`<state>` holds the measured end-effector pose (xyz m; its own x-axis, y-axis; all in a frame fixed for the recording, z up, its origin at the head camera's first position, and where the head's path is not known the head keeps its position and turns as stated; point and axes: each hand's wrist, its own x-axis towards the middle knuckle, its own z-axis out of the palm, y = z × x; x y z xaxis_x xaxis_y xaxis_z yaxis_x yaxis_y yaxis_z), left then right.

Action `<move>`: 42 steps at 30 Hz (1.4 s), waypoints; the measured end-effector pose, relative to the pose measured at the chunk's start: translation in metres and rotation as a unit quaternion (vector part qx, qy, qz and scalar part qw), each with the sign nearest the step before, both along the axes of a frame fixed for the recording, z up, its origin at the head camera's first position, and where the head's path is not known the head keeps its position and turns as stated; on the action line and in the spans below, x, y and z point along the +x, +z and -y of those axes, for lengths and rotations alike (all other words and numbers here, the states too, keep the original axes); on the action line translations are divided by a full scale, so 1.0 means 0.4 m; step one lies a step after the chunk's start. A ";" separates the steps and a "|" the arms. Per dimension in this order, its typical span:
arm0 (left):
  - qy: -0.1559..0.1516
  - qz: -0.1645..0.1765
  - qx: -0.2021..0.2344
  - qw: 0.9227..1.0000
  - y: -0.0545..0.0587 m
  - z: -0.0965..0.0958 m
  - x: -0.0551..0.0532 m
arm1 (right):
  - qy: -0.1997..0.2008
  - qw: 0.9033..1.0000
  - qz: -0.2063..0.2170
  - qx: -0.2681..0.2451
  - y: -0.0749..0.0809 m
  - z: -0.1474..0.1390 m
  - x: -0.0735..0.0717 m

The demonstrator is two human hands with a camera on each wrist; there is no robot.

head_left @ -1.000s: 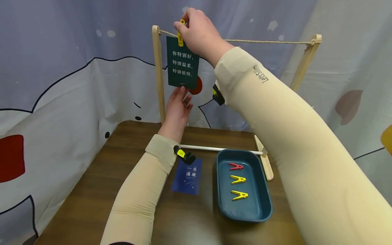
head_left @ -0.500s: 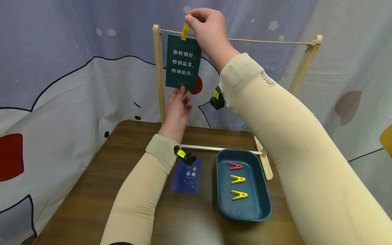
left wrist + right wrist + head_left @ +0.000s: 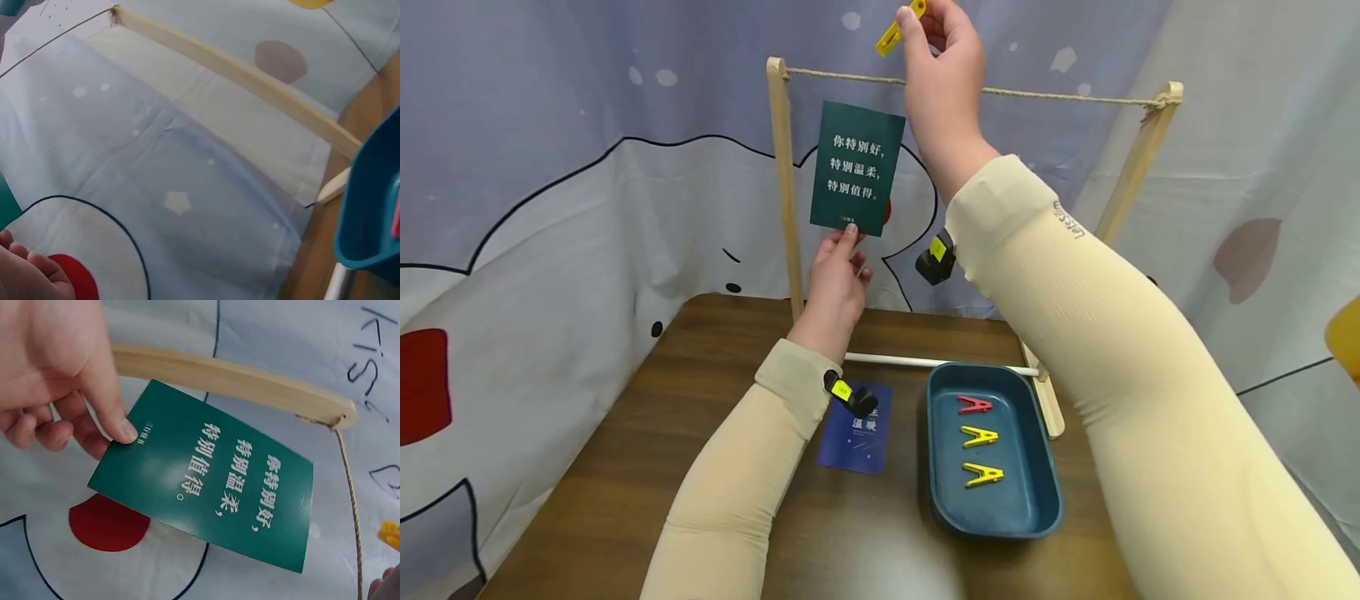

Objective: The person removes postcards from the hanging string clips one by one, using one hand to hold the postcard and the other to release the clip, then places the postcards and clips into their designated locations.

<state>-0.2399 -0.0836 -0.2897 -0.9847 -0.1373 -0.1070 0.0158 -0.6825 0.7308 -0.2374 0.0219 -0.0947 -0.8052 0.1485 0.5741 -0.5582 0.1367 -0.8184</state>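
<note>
A dark green card [image 3: 856, 171] with white writing stands tilted below the rope [image 3: 1060, 96], its top edge apart from it. My left hand [image 3: 835, 287] pinches the card's bottom edge, thumb in front, as the right wrist view also shows on the green card [image 3: 206, 481]. Above the rope, my right hand [image 3: 946, 71] pinches a yellow clothespin [image 3: 901, 29] between thumb and fingers. In the left wrist view only a corner of the green card [image 3: 7, 203] and part of the left hand [image 3: 28, 272] show.
The rope runs between two wooden posts [image 3: 784, 183]. On the table [image 3: 715, 433] lies a blue card [image 3: 853, 437], partly covered by the left wrist camera. A blue tray [image 3: 1052, 500] holds a red clothespin [image 3: 975, 404] and two yellow clothespins [image 3: 982, 475]. A curtain hangs behind.
The right hand has lifted the yellow clothespin up and right, off the rope and card. The left hand has lowered the green card slightly, and its top edge has come down below the rope.
</note>
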 end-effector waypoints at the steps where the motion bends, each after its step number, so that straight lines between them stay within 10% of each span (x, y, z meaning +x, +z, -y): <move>1: -0.003 0.002 -0.007 1.000 -0.006 -0.002 0.006 | -0.004 1.000 -0.008 0.005 -0.008 -0.005 0.010; 9: -0.031 0.027 -0.055 0.998 -0.094 -0.004 0.063 | -0.021 0.997 -0.047 0.060 -0.103 -0.078 0.112; 17: -0.059 0.082 -0.087 0.991 -0.194 0.018 0.155 | 0.016 0.985 -0.071 0.157 -0.282 -0.191 0.163; 31: -0.132 0.174 -0.123 0.968 -0.317 0.055 0.347 | 0.033 0.961 0.173 0.211 -0.507 -0.383 0.332; 42: -0.149 0.218 -0.112 0.958 -0.367 0.071 0.415 | 0.027 0.953 0.231 0.196 -0.580 -0.452 0.375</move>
<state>-0.0738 -0.1118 -0.4364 -0.8520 0.0749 -0.5182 -0.4956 -0.4342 0.7522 -0.0876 0.2025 -0.3268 -0.9859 -0.0532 0.1588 -0.1652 0.4637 -0.8705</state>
